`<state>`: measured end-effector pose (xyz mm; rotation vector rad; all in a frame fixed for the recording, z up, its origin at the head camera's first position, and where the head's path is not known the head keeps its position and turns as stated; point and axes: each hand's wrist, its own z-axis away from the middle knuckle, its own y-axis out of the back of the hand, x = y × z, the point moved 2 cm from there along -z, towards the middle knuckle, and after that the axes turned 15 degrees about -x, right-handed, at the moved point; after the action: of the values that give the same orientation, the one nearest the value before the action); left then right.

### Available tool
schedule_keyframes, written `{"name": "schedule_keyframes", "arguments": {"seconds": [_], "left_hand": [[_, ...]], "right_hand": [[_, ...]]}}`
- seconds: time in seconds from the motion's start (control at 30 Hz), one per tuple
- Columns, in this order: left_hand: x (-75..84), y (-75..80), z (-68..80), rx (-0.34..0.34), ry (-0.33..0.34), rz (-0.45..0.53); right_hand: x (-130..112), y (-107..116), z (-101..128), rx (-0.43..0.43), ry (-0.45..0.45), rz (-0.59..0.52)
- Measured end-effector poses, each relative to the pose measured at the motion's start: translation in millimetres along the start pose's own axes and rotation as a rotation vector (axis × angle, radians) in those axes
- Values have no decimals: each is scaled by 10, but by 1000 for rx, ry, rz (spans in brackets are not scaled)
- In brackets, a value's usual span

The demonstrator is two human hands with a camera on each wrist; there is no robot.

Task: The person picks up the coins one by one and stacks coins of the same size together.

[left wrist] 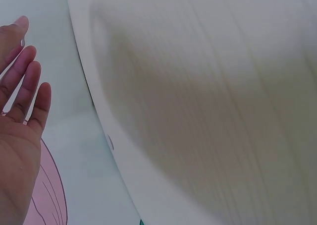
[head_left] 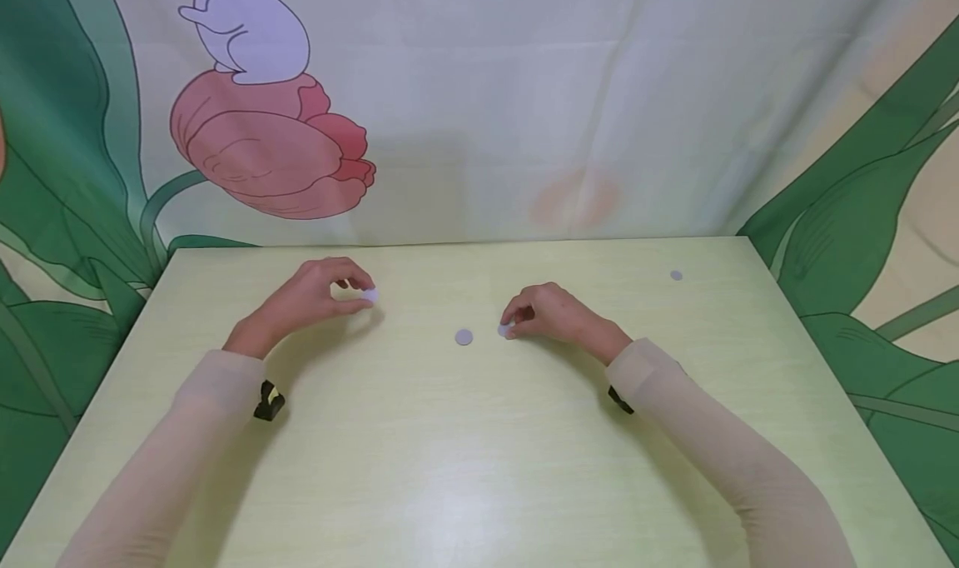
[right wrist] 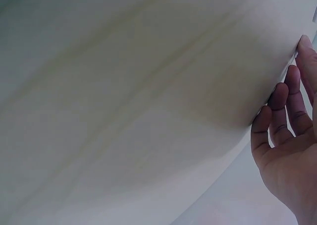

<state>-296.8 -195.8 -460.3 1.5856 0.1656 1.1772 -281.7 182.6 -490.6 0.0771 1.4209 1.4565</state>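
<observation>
My left hand (head_left: 310,297) pinches a small pale lavender disc (head_left: 370,296) between thumb and fingertips, raised over the left part of the table, its shadow falling to the right. In the left wrist view, the disc (left wrist: 23,42) shows edge-on at the thumb, the other fingers spread loosely. Near the middle, my right hand (head_left: 553,311) is down at the table surface, thumb and index finger on a second disc (head_left: 504,331). Its fingertips touch the tabletop in the right wrist view. A third, flat disc (head_left: 464,336) lies just left of the right hand.
Another disc (head_left: 677,275) lies toward the far right corner of the pale wooden table (head_left: 419,451). Behind the table's back edge hangs a printed curtain (head_left: 464,93) with leaves, a pink flower and an animal figure. Dark straps (head_left: 270,401) show at the wrists.
</observation>
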Motion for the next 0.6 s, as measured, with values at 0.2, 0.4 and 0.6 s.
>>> {"name": "schedule_keyframes", "arguments": {"seconds": [0.2, 0.4, 0.6], "left_hand": [[12, -35, -34, 9, -36, 31], [65, -56, -78, 10, -52, 31], [123, -102, -119, 16, -57, 38]], "right_hand": [[15, 0, -17, -6, 6, -11], [12, 10, -22, -1, 9, -14], [30, -1, -11, -1, 14, -11]]}}
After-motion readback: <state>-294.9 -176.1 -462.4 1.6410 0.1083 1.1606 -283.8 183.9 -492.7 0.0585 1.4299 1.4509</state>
